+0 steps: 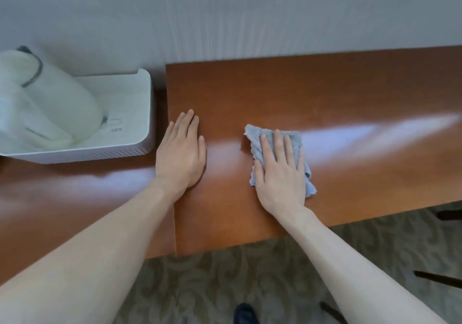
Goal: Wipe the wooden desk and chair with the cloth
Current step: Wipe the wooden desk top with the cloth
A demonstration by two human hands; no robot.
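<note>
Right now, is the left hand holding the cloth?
No, the left hand lies flat on the bare desk; the right hand presses the cloth.

**A carpeted room with the look of a hotel or guest room**

The furnishings suggest a lodging or home room, not a workshop or lab, though the exact kind cannot be told. A glossy reddish-brown wooden desk (pixel 325 93) fills the middle of the frame, pushed against a plain grey wall (pixel 225 11) across the top. At the left a white tray (pixel 140 113) stands on a lower wooden surface (pixel 62 198) just beside the desk, carrying a white kettle-like appliance (pixel 50 106). Along the bottom runs a patterned beige-green carpet (pixel 200 286), and dark furniture legs (pixel 437 278) show at the lower right.
</note>
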